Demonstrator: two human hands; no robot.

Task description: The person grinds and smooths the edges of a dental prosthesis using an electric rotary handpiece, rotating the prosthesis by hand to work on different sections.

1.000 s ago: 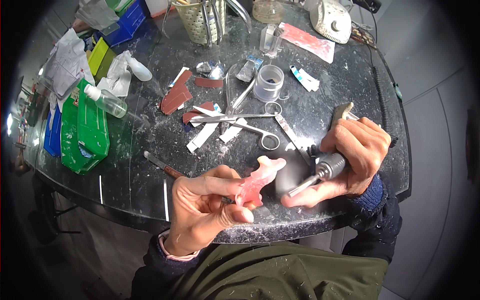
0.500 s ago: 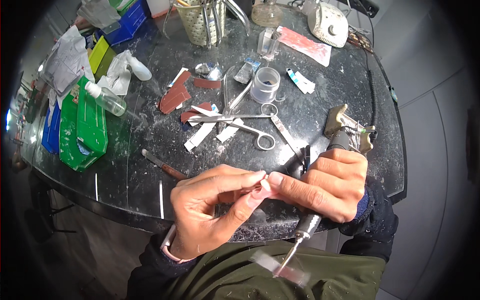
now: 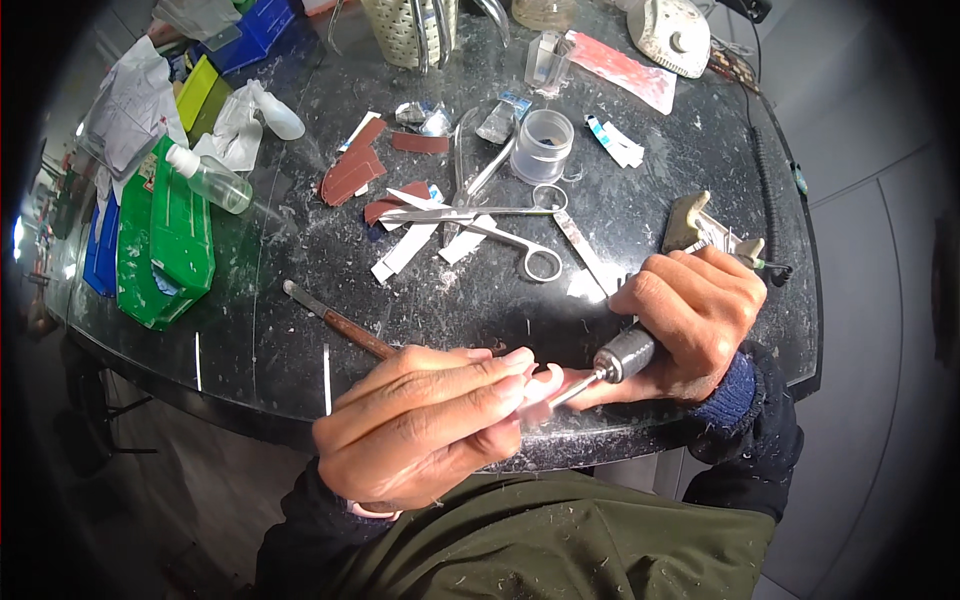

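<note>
Above my olive apron (image 3: 560,540), my left hand (image 3: 400,440) is turned back-up, its fingers (image 3: 458,398) pinched on a pink denture-like piece (image 3: 546,382) over the near edge of the desk (image 3: 450,320). My right hand (image 3: 695,320) curls around a dark rotary handpiece (image 3: 625,356), thumb (image 3: 608,390) stretched left beneath it; whether that thumb touches the piece, I can't tell. The piece shows a smooth, curved pale rim; my left fingers cover the rest. A brownish strip (image 3: 536,412) blurs at the handpiece's tip. Just beyond my left hand lies a wooden-handled knife (image 3: 350,332). Farther, steel scissors (image 3: 430,214) rest over white strips (image 3: 408,252), among rust-brown sandpaper (image 3: 352,180), with a green plastic bin (image 3: 185,250) at left. Beyond are a translucent cup (image 3: 543,150) and a perforated basket (image 3: 398,40).
</note>
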